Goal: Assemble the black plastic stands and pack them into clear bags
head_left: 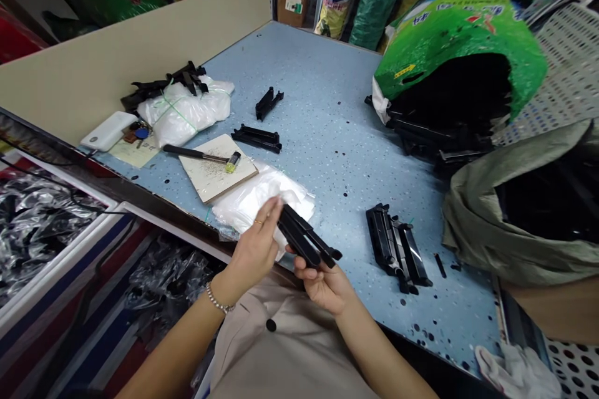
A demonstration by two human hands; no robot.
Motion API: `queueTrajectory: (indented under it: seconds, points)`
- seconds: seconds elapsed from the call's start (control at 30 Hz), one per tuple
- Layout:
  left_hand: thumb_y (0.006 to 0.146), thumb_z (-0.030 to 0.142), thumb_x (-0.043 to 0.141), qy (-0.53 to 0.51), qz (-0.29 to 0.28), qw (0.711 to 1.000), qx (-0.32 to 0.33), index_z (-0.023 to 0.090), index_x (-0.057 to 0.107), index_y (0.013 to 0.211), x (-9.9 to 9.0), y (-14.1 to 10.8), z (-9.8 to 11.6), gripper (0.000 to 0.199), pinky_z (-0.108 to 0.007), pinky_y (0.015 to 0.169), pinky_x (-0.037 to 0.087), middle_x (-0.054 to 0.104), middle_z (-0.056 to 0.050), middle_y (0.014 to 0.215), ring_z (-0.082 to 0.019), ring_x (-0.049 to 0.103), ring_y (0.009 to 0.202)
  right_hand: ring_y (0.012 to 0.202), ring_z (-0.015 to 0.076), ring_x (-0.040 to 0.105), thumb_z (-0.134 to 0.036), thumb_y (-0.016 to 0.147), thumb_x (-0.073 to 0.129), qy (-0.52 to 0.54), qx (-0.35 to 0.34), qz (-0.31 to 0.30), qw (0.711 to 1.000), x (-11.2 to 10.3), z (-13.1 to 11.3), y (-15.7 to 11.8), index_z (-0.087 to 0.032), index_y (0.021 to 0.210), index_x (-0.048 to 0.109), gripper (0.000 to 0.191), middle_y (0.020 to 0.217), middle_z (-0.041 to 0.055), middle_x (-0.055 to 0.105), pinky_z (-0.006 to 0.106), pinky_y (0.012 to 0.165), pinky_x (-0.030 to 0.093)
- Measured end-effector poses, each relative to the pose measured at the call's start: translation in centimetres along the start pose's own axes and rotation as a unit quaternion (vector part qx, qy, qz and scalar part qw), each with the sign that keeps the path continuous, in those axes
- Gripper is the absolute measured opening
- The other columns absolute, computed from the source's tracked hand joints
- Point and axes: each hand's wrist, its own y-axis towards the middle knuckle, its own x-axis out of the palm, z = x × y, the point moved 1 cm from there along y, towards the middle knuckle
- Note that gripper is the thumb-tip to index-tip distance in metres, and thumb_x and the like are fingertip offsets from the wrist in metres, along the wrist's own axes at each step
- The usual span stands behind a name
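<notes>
Two long black plastic parts [306, 237] lie side by side in my right hand [325, 287], whose fingers are wrapped round their lower end. My left hand [257, 243] is closed at their upper end, over a stack of clear plastic bags [262, 196]; whether its fingertips pinch a bag or a part is too small to tell. Left of the bags, a hammer [206, 154] rests on a square board [201, 177]. Two small groups of black parts [256, 137] [269, 103] lie beyond it. Several more black parts [397, 249] lie to the right of my right hand.
A green sack [468, 31] spills black parts at the right, beside a grey-green sack [472, 199]. At the back left are a tied white bundle [185, 109] and a white device [108, 131]. A white glove [519, 371] lies at the lower right.
</notes>
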Motion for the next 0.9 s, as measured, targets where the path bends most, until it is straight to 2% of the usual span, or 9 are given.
queueTrajectory:
  seconds: [0.1,0.2,0.37,0.43,0.5,0.6,0.67,0.73,0.9]
  points:
    - [0.083,0.000,0.033,-0.042,-0.086,0.989,0.110,0.024,0.003,0.153,0.6,-1.0,1.9,0.080,-0.041,0.100,0.049,0.029,-0.016,0.153,-0.027,0.043,0.134,0.060,0.0051,0.057,-0.034,0.071,0.079,-0.111,-0.087,0.097,0.985,0.1,-0.2,0.8,-0.014,0.088,0.066,0.029,0.075,-0.0003,0.064,0.010,0.051,0.051]
    - [0.083,0.003,0.036,-0.055,-0.146,0.976,0.149,0.024,0.010,0.153,0.6,-1.9,3.1,0.077,-0.039,0.103,0.047,0.036,-0.013,0.150,-0.024,0.044,0.133,0.066,0.0093,0.059,-0.032,0.076,0.074,-0.295,-0.195,0.173,0.919,0.9,-0.3,0.7,-0.017,0.082,0.066,0.018,0.072,-0.0010,0.063,0.017,0.058,0.052]
    - [0.089,0.018,0.045,-0.033,-0.180,0.982,0.046,0.031,0.047,0.136,-3.7,-3.5,2.9,0.050,-0.036,0.092,0.053,0.061,-0.007,0.128,-0.023,0.061,0.112,0.078,0.0149,0.063,-0.036,0.087,0.061,-0.504,-0.103,0.050,0.856,3.5,-0.1,-2.2,-0.020,0.109,0.067,0.029,0.093,0.0040,0.069,0.032,0.076,0.053]
    - [0.088,0.027,0.049,-0.027,-0.226,0.974,-0.022,0.036,0.057,0.126,-5.9,-4.9,1.4,0.039,-0.031,0.089,0.053,0.067,-0.002,0.119,-0.023,0.065,0.105,0.084,0.0170,0.064,-0.039,0.089,0.057,-0.569,-0.094,0.055,0.815,3.7,-1.8,-4.1,-0.022,0.116,0.065,0.032,0.104,0.0063,0.068,0.036,0.080,0.053]
    - [0.085,0.034,0.055,-0.007,-0.284,0.955,-0.086,0.037,0.064,0.117,-6.8,-6.7,-1.1,0.034,-0.032,0.090,0.052,0.070,0.000,0.115,-0.025,0.066,0.104,0.095,0.0206,0.063,-0.040,0.092,0.051,-0.664,-0.175,0.177,0.705,2.9,-4.8,-6.1,-0.024,0.120,0.063,0.034,0.114,0.0087,0.065,0.040,0.086,0.050]
    - [0.077,0.022,0.055,0.074,-0.372,0.907,-0.186,0.027,0.069,0.109,-5.4,-9.0,-5.6,0.035,-0.038,0.092,0.050,0.072,-0.006,0.110,-0.028,0.067,0.103,0.105,0.0295,0.058,-0.037,0.093,0.046,-0.775,-0.248,0.398,0.424,0.3,-9.6,-8.2,-0.018,0.123,0.059,0.038,0.114,0.0161,0.061,0.048,0.090,0.046]
    - [0.070,0.015,0.054,0.144,-0.410,0.867,-0.244,0.019,0.070,0.100,-3.8,-9.6,-7.6,0.034,-0.041,0.085,0.050,0.073,-0.012,0.103,-0.032,0.068,0.098,0.107,0.0348,0.056,-0.034,0.092,0.045,-0.814,-0.216,0.453,0.293,-1.3,-11.4,-8.4,-0.012,0.127,0.055,0.043,0.115,0.0215,0.058,0.048,0.085,0.046]
    - [0.069,0.017,0.055,0.149,-0.407,0.862,-0.263,0.017,0.069,0.091,-2.7,-9.0,-8.0,0.026,-0.039,0.078,0.050,0.073,-0.013,0.094,-0.032,0.068,0.092,0.103,0.0354,0.058,-0.031,0.092,0.043,-0.840,-0.179,0.452,0.240,-2.1,-12.0,-7.8,-0.008,0.131,0.049,0.046,0.114,0.0235,0.057,0.045,0.078,0.049]
    - [0.090,0.036,0.043,-0.052,-0.249,0.953,-0.166,0.021,0.063,0.092,-1.8,-2.9,-3.8,0.025,-0.029,0.072,0.049,0.069,-0.004,0.088,-0.020,0.065,0.079,0.091,0.0274,0.062,-0.008,0.087,0.038,-0.889,-0.146,0.396,0.177,-0.8,-11.2,-5.5,-0.014,0.141,0.039,0.054,0.118,0.0198,0.056,0.035,0.070,0.048]
